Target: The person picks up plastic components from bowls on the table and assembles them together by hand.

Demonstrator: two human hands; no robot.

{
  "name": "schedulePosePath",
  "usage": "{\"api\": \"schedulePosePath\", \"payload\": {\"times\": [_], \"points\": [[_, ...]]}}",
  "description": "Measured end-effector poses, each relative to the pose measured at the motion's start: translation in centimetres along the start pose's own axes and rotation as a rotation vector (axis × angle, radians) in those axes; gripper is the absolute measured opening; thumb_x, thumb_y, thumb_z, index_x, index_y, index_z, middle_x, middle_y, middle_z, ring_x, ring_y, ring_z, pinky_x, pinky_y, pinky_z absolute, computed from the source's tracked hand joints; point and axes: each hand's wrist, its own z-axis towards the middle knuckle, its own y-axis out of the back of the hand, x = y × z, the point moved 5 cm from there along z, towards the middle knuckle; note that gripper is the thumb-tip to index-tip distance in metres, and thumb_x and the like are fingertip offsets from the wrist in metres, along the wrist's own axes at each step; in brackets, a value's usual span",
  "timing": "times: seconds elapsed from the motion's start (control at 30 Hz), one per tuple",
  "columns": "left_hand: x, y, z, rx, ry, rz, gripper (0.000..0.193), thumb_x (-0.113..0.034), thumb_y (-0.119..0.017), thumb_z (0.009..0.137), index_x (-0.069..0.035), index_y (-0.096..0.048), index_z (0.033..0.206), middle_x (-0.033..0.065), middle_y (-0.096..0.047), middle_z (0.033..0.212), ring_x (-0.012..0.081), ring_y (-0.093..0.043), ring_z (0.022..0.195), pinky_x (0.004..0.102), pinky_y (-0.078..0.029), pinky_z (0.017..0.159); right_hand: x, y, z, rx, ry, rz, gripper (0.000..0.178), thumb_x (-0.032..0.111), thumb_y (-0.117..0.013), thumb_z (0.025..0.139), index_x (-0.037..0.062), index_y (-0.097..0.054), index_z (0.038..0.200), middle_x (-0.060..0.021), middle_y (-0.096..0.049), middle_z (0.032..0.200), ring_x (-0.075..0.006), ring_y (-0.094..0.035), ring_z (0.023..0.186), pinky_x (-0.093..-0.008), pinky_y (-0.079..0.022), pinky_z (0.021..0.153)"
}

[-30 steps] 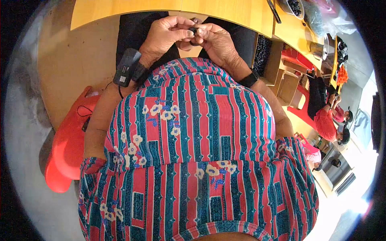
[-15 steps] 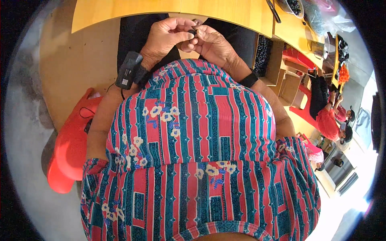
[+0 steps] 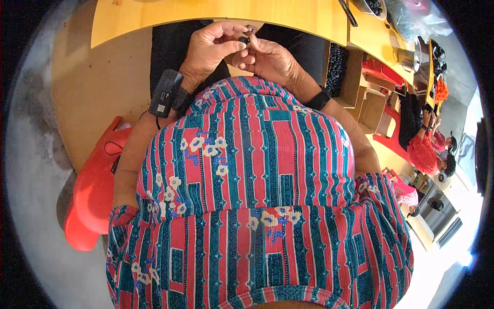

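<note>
Both hands meet in front of my body, just below the near edge of the yellow table (image 3: 170, 11). Thumb and fingers of my left hand (image 3: 208, 50) pinch a small black part (image 3: 244, 39). My right hand (image 3: 274, 59) is closed at the same spot, its thumb and fingertips pressed against a small dark brown piece (image 3: 251, 30) beside the black one. Both pieces are too small and too covered by fingers to tell their kind. A black device is strapped on my left wrist, and a dark band circles the right one.
At the upper right, a clear tub (image 3: 371, 7) of small black parts stands on the table near plastic bags (image 3: 419, 20). Cardboard boxes (image 3: 371, 109) sit below. A red chair (image 3: 98, 190) is at my left. Farther right, people in red (image 3: 424, 152) sit at another table.
My right thumb has tilted more upright against the small pieces, and the fingers have shifted slightly. Both hands stay together at about the same place.
</note>
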Motion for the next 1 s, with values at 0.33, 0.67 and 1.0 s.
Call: {"api": "schedulePosePath", "payload": {"times": [0.33, 0.67, 1.0], "points": [[-0.5, -0.2, -0.2, -0.054, -0.069, 0.211, 0.025, 0.002, -0.062, 0.079, -0.002, -0.060, 0.104, 0.0016, -0.061, 0.092, 0.0088, -0.057, 0.084, 0.0226, -0.046, 0.077, 0.5, -1.0, -0.5, 0.010, 0.013, -0.013, 0.028, 0.034, -0.055, 0.088, 0.0067, -0.057, 0.096, -0.0008, -0.055, 0.077, -0.0119, -0.046, 0.068, -0.0308, -0.041, 0.072], [-0.4, -0.6, 0.4, 0.009, -0.076, 0.160, 0.026, -0.001, -0.057, 0.083, -0.002, -0.057, 0.109, 0.0030, -0.061, 0.097, 0.0091, -0.055, 0.090, 0.0239, -0.044, 0.083, 0.2, 0.4, -0.1, 0.051, 0.018, 0.008, 0.026, 0.033, -0.053, 0.089, 0.0090, -0.057, 0.099, 0.0030, -0.052, 0.075, -0.0088, -0.043, 0.062, -0.0298, -0.042, 0.070], [0.1, -0.1, 0.6, -0.023, -0.079, 0.139, 0.025, 0.000, -0.051, 0.085, 0.000, -0.055, 0.110, 0.0047, -0.060, 0.102, 0.0106, -0.056, 0.092, 0.0246, -0.043, 0.085, 0.7, -0.7, -0.3, 0.032, 0.016, 0.044, 0.025, 0.034, -0.053, 0.088, 0.0112, -0.054, 0.098, 0.0030, -0.049, 0.073, -0.0079, -0.039, 0.059, -0.0292, -0.040, 0.070]]}}
